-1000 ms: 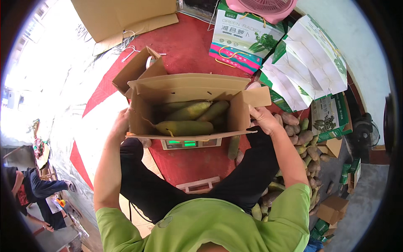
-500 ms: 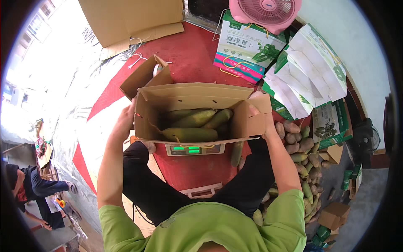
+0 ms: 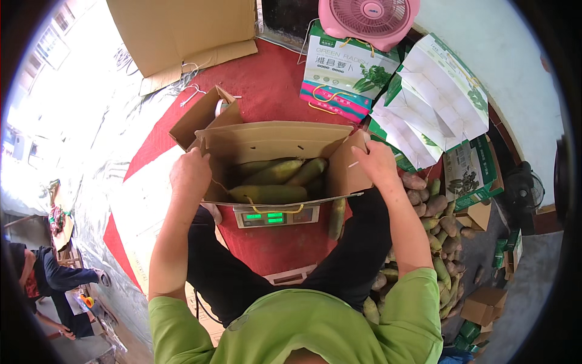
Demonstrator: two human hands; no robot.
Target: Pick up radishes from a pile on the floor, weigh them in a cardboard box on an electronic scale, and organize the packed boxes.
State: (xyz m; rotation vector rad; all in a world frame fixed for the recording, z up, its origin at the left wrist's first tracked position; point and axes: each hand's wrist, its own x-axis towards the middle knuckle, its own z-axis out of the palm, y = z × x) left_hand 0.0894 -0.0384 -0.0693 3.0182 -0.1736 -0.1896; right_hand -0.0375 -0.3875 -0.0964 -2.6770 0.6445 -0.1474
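Note:
An open cardboard box (image 3: 279, 138) sits in front of me, with several long green radishes (image 3: 273, 173) lying inside. Under its near side shows a digital scale (image 3: 242, 219) with a lit green display. My left hand (image 3: 190, 175) is closed over the box's left side at the top edge. On the opposite side, my right hand (image 3: 377, 162) pinches the upper edge of the right flap. A yellow cord handle (image 3: 276, 210) hangs on the near wall. One more green radish (image 3: 337, 218) lies outside the box, by its near right corner.
A heap of radishes (image 3: 445, 242) lies right of my leg. Printed cartons (image 3: 345, 67), folded white carton sheets (image 3: 433, 103) and a pink fan (image 3: 370, 18) stand far right. A smaller cardboard box (image 3: 206, 115) stands behind left. Another person (image 3: 54, 273) is at the far left.
Both hands have shifted from the box's outer sides up onto its side edges. The right flap, folded outward before, now stands more upright in my right hand. The radishes stay in place.

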